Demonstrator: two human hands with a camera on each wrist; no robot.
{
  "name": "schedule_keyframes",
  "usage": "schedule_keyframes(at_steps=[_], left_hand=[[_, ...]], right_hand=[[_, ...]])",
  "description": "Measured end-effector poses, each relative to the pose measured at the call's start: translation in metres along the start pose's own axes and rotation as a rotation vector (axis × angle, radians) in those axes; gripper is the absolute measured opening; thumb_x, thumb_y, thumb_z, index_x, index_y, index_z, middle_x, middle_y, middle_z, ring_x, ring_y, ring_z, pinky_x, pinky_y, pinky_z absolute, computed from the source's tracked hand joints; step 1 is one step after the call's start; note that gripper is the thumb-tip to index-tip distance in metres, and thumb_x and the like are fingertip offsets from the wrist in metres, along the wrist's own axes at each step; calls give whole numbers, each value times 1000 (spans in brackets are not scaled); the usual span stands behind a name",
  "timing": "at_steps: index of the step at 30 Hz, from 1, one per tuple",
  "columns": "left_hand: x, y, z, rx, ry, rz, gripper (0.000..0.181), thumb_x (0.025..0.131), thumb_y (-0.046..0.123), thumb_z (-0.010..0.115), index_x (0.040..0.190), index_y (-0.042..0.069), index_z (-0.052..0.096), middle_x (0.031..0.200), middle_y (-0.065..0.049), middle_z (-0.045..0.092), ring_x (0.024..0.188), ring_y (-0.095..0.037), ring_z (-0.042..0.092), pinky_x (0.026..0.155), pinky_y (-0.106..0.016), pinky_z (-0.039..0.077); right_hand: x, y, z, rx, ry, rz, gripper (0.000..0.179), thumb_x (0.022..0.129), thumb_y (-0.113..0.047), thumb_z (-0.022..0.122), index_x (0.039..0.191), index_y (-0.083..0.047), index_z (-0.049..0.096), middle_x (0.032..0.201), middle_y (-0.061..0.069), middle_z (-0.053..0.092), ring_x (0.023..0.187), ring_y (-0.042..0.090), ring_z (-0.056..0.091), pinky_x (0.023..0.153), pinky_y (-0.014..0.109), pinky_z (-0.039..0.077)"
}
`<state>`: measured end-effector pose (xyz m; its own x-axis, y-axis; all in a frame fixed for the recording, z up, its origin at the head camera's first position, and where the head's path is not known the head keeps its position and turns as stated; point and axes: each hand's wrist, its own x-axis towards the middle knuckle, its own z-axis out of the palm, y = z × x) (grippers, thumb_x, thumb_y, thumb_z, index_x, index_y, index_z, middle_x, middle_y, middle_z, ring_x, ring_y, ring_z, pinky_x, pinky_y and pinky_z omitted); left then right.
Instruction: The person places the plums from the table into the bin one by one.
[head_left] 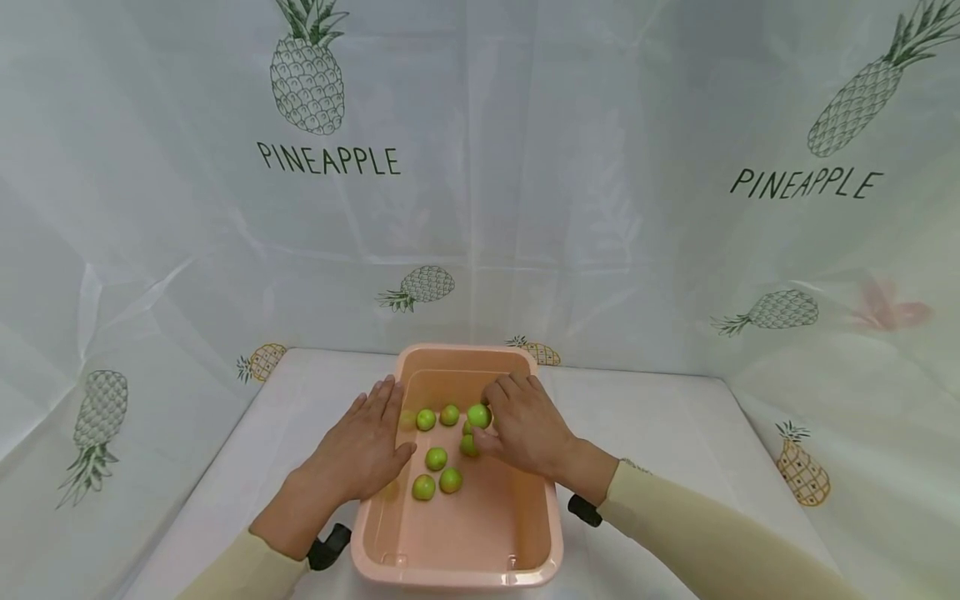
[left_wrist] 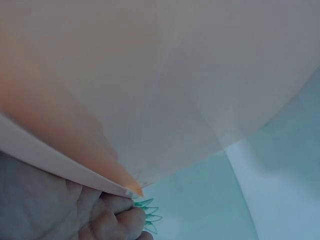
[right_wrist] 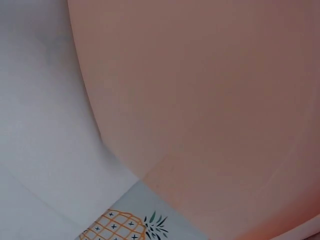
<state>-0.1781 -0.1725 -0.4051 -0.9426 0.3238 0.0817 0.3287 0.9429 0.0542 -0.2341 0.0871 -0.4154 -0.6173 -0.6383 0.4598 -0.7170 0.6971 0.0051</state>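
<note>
A peach-coloured plastic basin [head_left: 480, 533] holds several small round green fruits [head_left: 423, 487], mostly toward its left and far parts. My right hand [head_left: 528, 425] reaches over the basin's right rim and pinches one green fruit [head_left: 478, 415] between thumb and fingers, just above other fruits. Along the left rim rests my left hand [head_left: 363, 450], fingers straight and thumb pointing inward. The left wrist view catches part of that hand [left_wrist: 110, 220] beside the rim. In the right wrist view the basin's outer wall [right_wrist: 200, 100] fills most of the picture, and the fruit is hidden.
The basin stands on a white-covered table [head_left: 637, 433]. Behind and around the table hangs a pale sheet [head_left: 562, 208] printed with pineapples. A dark wrist strap piece [head_left: 328, 547] shows below the left hand, another [head_left: 585, 510] below the right.
</note>
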Motion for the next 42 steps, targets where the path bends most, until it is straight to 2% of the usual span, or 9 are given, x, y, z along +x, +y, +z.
schedule_keyframes(at_steps=[6, 26, 31, 34, 37, 42], left_hand=[[0, -1, 1, 0, 0, -1, 84, 94, 45, 57, 150, -9, 25, 155, -27, 22, 143, -39, 22, 114, -53, 23], [1, -2, 1, -3, 0, 7, 85, 94, 45, 56, 150, -9, 23, 155, -27, 22, 143, -40, 23, 114, -53, 23], [0, -1, 1, -8, 5, 9, 84, 94, 45, 57, 150, -10, 24, 155, -28, 22, 143, -40, 23, 114, -54, 23], [0, -1, 0, -12, 11, 8, 83, 94, 44, 57, 149, -10, 26, 155, -27, 23, 143, -40, 23, 114, -53, 23], [0, -1, 0, -11, 17, 11, 82, 94, 44, 58, 149, -10, 27, 154, -27, 24, 142, -40, 24, 114, -53, 23], [-1, -1, 0, -27, 33, 18, 80, 95, 43, 57, 148, -10, 29, 154, -28, 25, 142, -40, 24, 113, -54, 24]], right_hand=[[0, -1, 0, -23, -48, -1, 32, 86, -45, 57, 91, -13, 56, 84, -6, 46, 81, 15, 40, 68, 31, 30], [-2, 1, 4, -10, -12, -12, 42, 83, -50, 63, 96, -9, 60, 90, -2, 53, 84, 17, 45, 69, 32, 32], [-2, 1, 4, 4, -5, -9, 40, 81, -46, 69, 95, -10, 60, 90, -2, 53, 84, 17, 45, 69, 33, 32], [-2, 1, 3, -11, 10, -6, 37, 82, -44, 66, 95, -10, 60, 89, -2, 53, 83, 17, 46, 69, 33, 33], [-4, 1, 1, -26, 38, 29, 33, 83, -39, 62, 96, -9, 60, 89, 0, 54, 85, 18, 47, 70, 34, 34], [-12, 2, -3, -8, 111, 145, 29, 84, -30, 61, 102, -8, 62, 96, 3, 58, 88, 22, 49, 75, 39, 39]])
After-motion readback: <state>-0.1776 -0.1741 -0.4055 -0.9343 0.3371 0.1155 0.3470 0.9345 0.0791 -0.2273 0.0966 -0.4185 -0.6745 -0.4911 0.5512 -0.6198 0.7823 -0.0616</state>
